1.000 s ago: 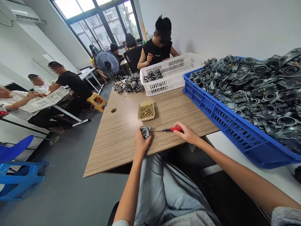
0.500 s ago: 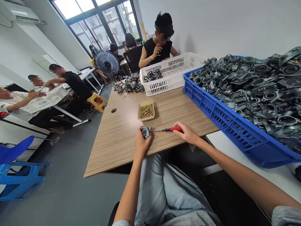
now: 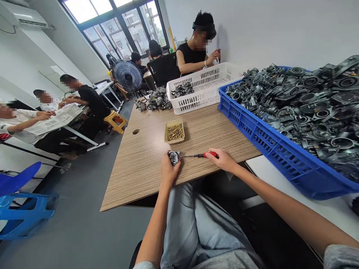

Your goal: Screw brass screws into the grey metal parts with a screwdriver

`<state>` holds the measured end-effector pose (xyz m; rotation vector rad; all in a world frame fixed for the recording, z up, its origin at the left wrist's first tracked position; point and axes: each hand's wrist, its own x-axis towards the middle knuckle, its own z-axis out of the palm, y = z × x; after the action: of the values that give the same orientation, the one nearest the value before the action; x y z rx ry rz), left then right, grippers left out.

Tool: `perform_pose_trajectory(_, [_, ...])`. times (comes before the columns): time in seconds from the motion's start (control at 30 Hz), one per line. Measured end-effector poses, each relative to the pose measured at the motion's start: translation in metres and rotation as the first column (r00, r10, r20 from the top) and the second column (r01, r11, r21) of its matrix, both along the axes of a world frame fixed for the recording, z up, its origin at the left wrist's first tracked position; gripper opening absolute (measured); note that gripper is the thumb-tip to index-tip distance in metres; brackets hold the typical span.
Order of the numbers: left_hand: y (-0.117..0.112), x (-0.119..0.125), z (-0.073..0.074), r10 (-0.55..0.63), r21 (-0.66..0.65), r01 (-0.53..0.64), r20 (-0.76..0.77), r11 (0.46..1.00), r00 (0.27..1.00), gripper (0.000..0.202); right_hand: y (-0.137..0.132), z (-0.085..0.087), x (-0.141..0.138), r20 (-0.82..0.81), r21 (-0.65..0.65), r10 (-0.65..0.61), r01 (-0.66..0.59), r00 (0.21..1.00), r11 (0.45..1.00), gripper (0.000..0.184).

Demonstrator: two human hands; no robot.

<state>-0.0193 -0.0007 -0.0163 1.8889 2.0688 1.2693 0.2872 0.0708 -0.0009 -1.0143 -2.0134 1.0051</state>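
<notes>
The left grip (image 3: 169, 169) was pressed closed around a small metal carburetor (image 3: 174, 158), which stood just above the fingers near the front edge of the counter (image 3: 134, 175). The right grip (image 3: 223, 160) pinched the red handle of a slim screwdriver (image 3: 209, 154) between thumb and fingers. Its long axis lay almost level across the counter, with the thin shaft pointing left from the right grip towards the right side of the carburetor. The tip met or came just beside the carburetor body, but the exact contact was too small to tell. The carburetor therefore lay directly left of the right grip, a shaft's length away, while the left grip was the nearer hand and held it. Ahead stood a small tan tray (image 3: 174, 132) of brass screws. Farther on were a white plastic basket (image 3: 193, 83) and a loose cluster of carburetors (image 3: 154, 100). To the right, a blue plastic crate (image 3: 269, 157) was heaped with dark carburetor bodies (image 3: 308, 112). Beyond the basket, a co-worker (image 3: 193, 52) raised a hand holding a small red-handled tool (image 3: 218, 51).
</notes>
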Motion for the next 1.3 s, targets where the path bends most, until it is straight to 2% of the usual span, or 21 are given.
perform_pose_trajectory(0.27, [0.0000, 0.0007, 0.0000, 0.000, 0.018, 0.001, -0.018, 1.000, 1.000, 0.048, 0.0004, -0.0014, -0.0011, 0.027, 0.011, -0.006, 0.006, 1.000, 1.000, 0.049])
perform_pose_trajectory(0.43, [-0.0004, 0.0013, 0.0017, -0.002, 0.015, 0.002, -0.018, 1.000, 1.000, 0.048, 0.0003, -0.0022, 0.0027, 0.011, 0.023, 0.023, -0.024, 1.000, 0.999, 0.030])
perform_pose_trajectory(0.53, [-0.0007, 0.0017, 0.0020, -0.001, 0.011, 0.001, -0.007, 1.000, 1.000, 0.049, 0.0010, -0.0024, 0.0042, -0.028, 0.027, 0.016, -0.015, 0.999, 1.000, 0.027])
perform_pose_trajectory(0.87, [-0.0006, 0.0007, 0.0007, 0.002, 0.012, -0.002, -0.004, 1.000, 1.000, 0.050, 0.0037, -0.0042, -0.0016, -0.006, -0.007, -0.005, 0.004, 1.000, 1.000, 0.048])
perform_pose_trajectory(0.93, [-0.0006, 0.0009, 0.0012, 0.003, 0.010, -0.003, -0.001, 1.000, 1.000, 0.049, 0.0030, -0.0033, -0.0006, 0.002, -0.002, 0.003, -0.003, 1.000, 1.000, 0.045])
perform_pose_trajectory(1.07, [-0.0006, 0.0021, 0.0029, 0.007, 0.006, -0.007, -0.002, 1.000, 1.000, 0.047, 0.0018, -0.0024, 0.0035, -0.006, 0.008, 0.016, -0.016, 1.000, 1.000, 0.027])
perform_pose_trajectory(1.3, [-0.0002, 0.0017, 0.0027, 0.009, 0.013, -0.009, -0.010, 1.000, 1.000, 0.048, 0.0035, -0.0064, 0.0032, -0.012, 0.000, -0.008, 0.008, 1.000, 1.000, 0.027])
